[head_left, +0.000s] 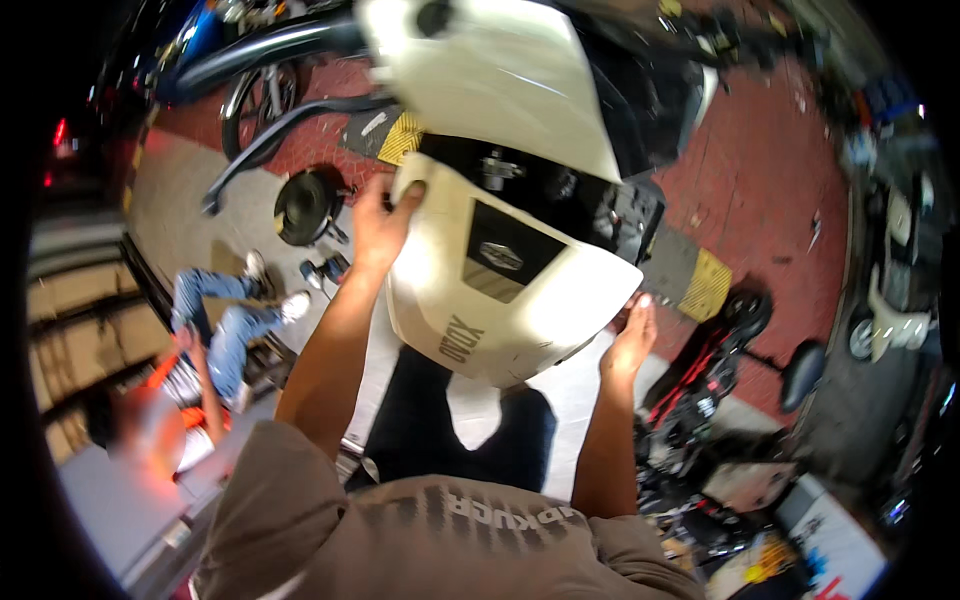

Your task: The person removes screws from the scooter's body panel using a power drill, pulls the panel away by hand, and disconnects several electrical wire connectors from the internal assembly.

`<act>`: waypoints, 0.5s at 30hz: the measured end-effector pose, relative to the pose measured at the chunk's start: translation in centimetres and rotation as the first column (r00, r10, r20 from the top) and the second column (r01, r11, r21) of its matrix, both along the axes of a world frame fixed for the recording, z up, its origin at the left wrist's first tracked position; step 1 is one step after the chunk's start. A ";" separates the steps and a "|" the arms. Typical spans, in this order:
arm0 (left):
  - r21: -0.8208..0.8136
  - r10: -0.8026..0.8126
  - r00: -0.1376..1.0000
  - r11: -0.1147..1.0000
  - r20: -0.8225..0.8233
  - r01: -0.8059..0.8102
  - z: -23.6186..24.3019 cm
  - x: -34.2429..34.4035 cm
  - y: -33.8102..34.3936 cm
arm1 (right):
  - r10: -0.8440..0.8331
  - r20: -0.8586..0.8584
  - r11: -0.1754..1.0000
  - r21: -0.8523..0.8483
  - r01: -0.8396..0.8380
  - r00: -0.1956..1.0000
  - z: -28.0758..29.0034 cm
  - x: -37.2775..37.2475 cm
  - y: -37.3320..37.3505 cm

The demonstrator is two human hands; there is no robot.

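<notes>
A white plastic panel (430,280) with a dark window and badge spans the space in front of my body, against the lower part of a white scooter (480,60). My left hand (388,215) grips the panel's upper left edge, thumb over the rim. My right hand (632,330) holds its lower right edge, fingers partly hidden behind it. Between the panel and the upper white bodywork, a dark cavity (535,180) shows metal and black parts.
A seated co-worker (215,330) is at the lower left. A round black part (305,205) lies on the floor at the left. A small red-and-black scooter (695,385) stands at the right, near clutter (760,540). Yellow-and-black blocks (710,285) sit on the red floor.
</notes>
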State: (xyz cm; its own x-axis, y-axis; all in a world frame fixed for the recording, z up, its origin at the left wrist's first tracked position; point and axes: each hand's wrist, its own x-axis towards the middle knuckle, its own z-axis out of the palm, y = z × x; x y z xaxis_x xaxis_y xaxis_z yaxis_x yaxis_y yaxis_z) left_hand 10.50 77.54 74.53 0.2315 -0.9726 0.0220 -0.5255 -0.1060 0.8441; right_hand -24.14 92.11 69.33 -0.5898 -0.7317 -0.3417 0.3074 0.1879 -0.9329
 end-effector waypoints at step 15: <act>-0.104 0.119 0.930 0.981 -0.347 -0.164 -2.2 5.3 1.6 | 0.311 -0.264 0.948 0.016 -0.318 0.913 7.6 5.9 -1.9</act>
